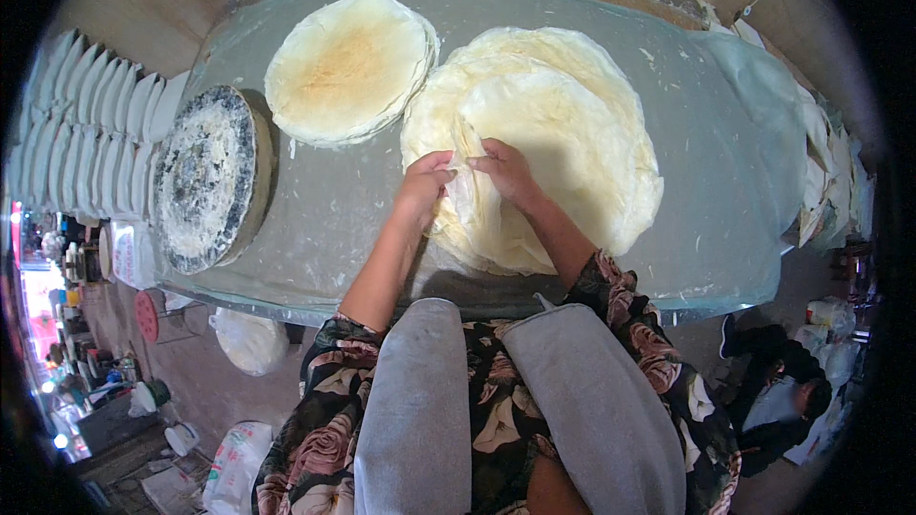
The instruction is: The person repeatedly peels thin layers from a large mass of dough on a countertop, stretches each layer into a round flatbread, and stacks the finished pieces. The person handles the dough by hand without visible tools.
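Observation:
A wide pile of thin, pale yellow flatbread sheets (572,136) lies on the grey-green covered table (329,229). At the pile's left part, my left hand (427,184) pinches the edge of a thin, translucent sheet (469,193) between thumb and fingers. My right hand (507,170) pinches the same raised, wrinkled edge just to the right, its fingertips close to those of my left hand. A neater stack of round flatbreads (351,68), browned at the middle, sits to the upper left. Left of it is a round, dark board (207,179) crusted with flour.
White packets (86,157) stand in rows at the left. Crumpled paper and plastic (823,164) lie at the table's right end. A filled plastic bag (249,340) and a red round stool (147,316) are below the near edge. A person in dark clothes (776,386) is at the lower right.

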Demonstrator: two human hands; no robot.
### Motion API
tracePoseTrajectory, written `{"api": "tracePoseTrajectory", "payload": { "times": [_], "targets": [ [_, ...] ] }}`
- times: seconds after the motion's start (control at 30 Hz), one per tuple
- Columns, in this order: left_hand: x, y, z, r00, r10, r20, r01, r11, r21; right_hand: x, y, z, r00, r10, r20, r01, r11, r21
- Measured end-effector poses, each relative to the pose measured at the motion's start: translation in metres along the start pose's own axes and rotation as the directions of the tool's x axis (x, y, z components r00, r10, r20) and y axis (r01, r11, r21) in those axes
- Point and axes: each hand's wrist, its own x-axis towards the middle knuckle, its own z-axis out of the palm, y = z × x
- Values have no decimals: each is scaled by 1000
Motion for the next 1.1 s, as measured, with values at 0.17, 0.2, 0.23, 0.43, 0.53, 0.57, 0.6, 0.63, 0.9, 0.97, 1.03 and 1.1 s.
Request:
{"api": "tracePoseTrajectory", "payload": {
  "times": [0.17, 0.2, 0.23, 0.43, 0.53, 0.57, 0.6, 0.63, 0.9, 0.97, 1.03, 1.1],
  "targets": [
    [10, -10, 7, 997, 76, -6, -76, 997, 18, -18, -28, 0, 991, -130, -11, 129, 989, -77],
    [4, -5, 12, 998, 58, -5, -58, 998, -6, -20, -23, -4, 990, -144, -13, 143, 988, -56],
    [0, -3, 14, 999, 39, -4, -39, 999, -30, -20, -19, -7, 988, -157, -15, 156, 987, -34],
    [5, -24, 23, 891, 452, 30, -415, 788, 454, -24, -21, -6, 974, -225, 37, 227, 948, -225],
    [8, -27, 20, 867, 495, 56, -458, 747, 482, -24, -21, -6, 976, -217, 16, 214, 943, -255],
    [8, -27, 19, 853, 517, 67, -484, 737, 472, -21, -15, -7, 976, -220, 4, 211, 932, -296],
    [8, -26, 19, 873, 485, 52, -453, 767, 454, -15, -3, -9, 975, -224, -12, 206, 918, -339],
    [6, -26, 17, 891, 453, 36, -421, 795, 436, -13, 3, -12, 973, -229, -25, 202, 902, -380],
    [-13, -22, -13, 999, 11, -42, -11, 1000, -10, -27, -12, -45, 997, 52, 53, -56, 996, 67],
    [-7, -20, -2, 996, 76, 38, -70, 988, -138, -27, -9, -34, 999, -16, 42, 21, 991, -132],
    [2, -14, 3, 989, 146, 37, -146, 989, 1, -33, -22, -14, 997, -59, -57, 45, 975, -219],
    [14, -15, 1, 975, 222, -5, -201, 893, 402, -35, -20, 2, 974, -189, -120, 137, 928, -347]
  ]
}}
